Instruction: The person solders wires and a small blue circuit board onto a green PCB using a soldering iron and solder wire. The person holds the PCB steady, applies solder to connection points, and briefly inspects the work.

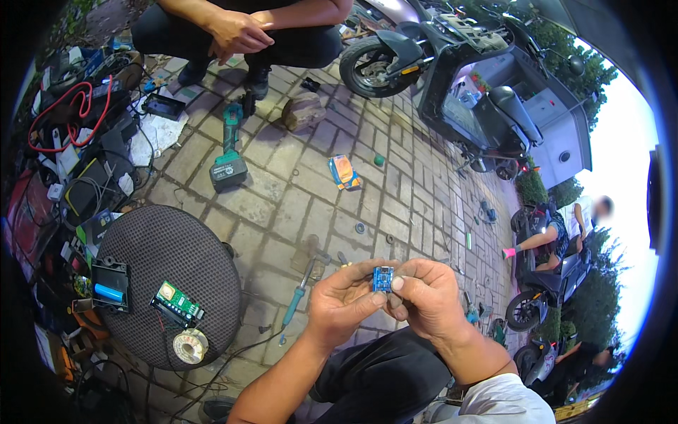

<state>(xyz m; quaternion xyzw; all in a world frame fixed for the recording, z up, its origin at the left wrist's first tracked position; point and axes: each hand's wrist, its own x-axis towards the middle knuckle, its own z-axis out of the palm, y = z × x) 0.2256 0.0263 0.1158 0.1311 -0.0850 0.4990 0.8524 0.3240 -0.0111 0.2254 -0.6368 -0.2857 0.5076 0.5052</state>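
Note:
A small blue circuit board (383,278) is pinched between my two hands, above the paving and over my knees. My left hand (345,300) grips its left edge with thumb and fingers. On the other side, my right hand (428,295) has its thumb pressed at the board's right edge. The fingertips behind the board are partly hidden. Just left of my hands, a teal-handled soldering iron (294,305) lies with its tip end toward the far side and its cord trailing back.
A round dark stool (212,261) at left bears a green circuit board (181,302), a solder spool (190,345) and a black case (120,267) with a blue battery cell. Beyond are a green cordless tool (229,145), a crouching person's hands (240,34), tangled clutter and a scooter (452,78).

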